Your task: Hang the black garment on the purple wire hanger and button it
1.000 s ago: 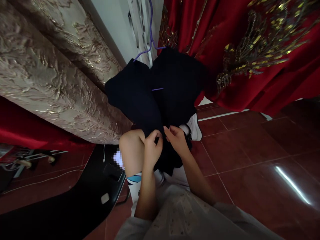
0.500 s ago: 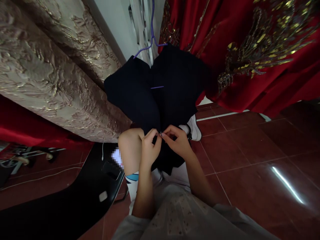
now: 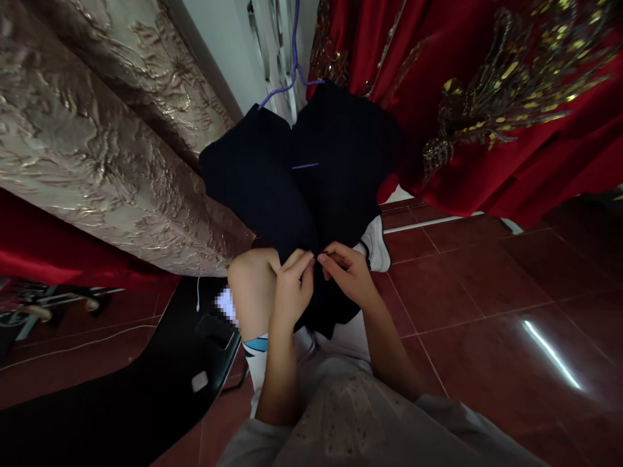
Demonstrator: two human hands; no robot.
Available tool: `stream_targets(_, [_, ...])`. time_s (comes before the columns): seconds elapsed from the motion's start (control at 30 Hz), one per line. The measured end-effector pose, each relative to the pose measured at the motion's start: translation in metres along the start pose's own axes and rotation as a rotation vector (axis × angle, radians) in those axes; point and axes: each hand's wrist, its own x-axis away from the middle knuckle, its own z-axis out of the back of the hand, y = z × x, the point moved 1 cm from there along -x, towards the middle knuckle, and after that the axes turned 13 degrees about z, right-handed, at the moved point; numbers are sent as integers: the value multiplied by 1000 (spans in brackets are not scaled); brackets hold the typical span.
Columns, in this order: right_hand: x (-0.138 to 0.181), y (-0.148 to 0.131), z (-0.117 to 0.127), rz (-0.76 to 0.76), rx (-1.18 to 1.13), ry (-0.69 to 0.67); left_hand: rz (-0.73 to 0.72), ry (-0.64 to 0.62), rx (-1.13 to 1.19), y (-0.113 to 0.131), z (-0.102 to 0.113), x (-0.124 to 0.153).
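- Dark garment [image 3: 253, 168]: on a purple hanger [image 3: 294, 70], which seems to keep its shoulders spread; lower end over the lap [image 3: 346, 338], probably for support.
- Left hand [image 3: 294, 285]: thumb and fingers pinch the garment's front, seemingly steadying it for me to see.
- Right hand [image 3: 350, 272]: fingertips pinch the same front, just beside the left's.
- Phone [image 3: 215, 329]: near the black bench [image 3: 121, 402]'s right edge, apparently set aside.
- Since half a second ago: the bright speck between the fingertips no longer shows.

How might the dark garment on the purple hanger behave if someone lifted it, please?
The dark garment would probably flop, since its lower edge looks slack and uneven. Its top may keep some spread, as the purple hanger extends into it.
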Motion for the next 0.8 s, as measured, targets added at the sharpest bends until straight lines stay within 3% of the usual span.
stream_targets(0.2, [-5,-4,2,1,-115,29,18,27,-23,-3,-5,-1])
stream_targets(0.43, [-3,-1,-10,-83,-154,63,23,56,-20,-4,-4,0])
stream_targets(0.53, [-8,0,-14,-167,-277,72,71,132,5,-9,-7,0])
stream_targets(0.63, [-39,-17,-14,-130,-340,193,162,229,80,-22,-19,-5])
stream_targets(0.8, [-129,-83,-5,194,-337,342,258,237,74,-50,-44,-21])
